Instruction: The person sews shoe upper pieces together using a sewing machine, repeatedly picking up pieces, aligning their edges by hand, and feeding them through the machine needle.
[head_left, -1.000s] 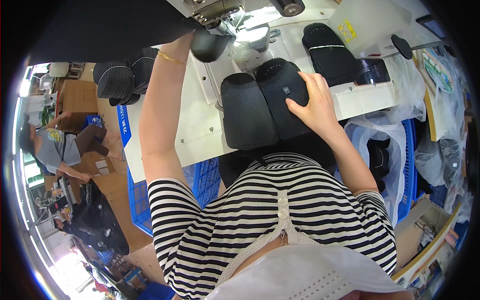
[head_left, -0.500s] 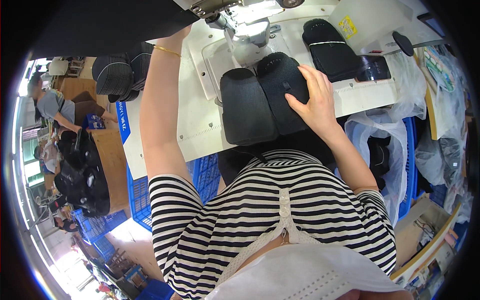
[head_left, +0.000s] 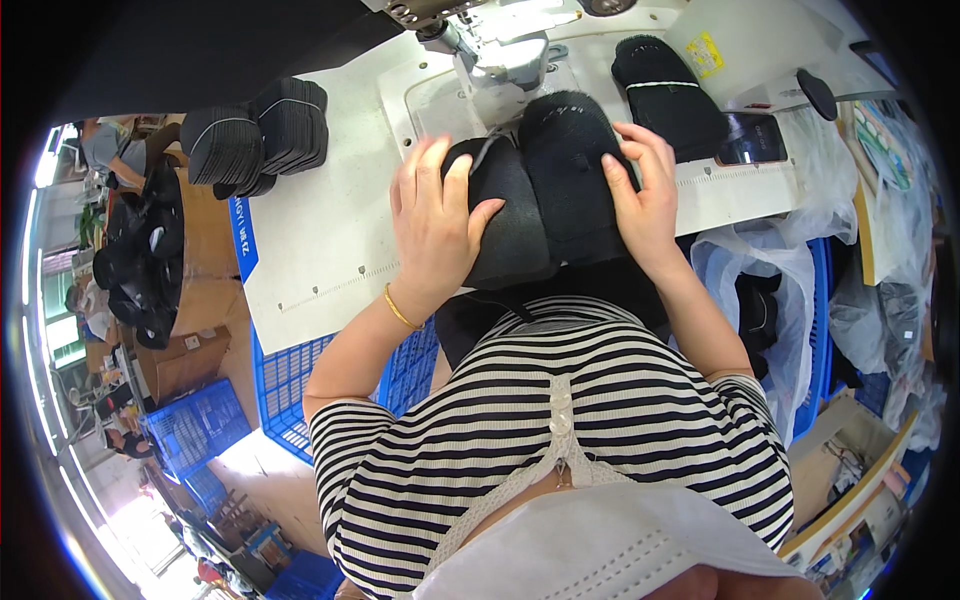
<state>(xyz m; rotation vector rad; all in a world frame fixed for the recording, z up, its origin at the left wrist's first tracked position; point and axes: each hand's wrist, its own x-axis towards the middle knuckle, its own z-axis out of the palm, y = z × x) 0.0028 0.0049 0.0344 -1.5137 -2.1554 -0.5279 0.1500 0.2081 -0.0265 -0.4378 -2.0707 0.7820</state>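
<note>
Smooth white tabletop [head_left: 340, 225]; fingers [head_left: 456, 182] on round-ended black fabric pieces [head_left: 575, 190]

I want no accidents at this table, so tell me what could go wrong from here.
The left hand has its fingertips near the sewing machine; they might get caught if it ran.
The two black pieces reach the near edge of the table, so they could slide off if both hands let go.
The phone lies beside the banded bundle; a shove to the bundle might push it.
</note>
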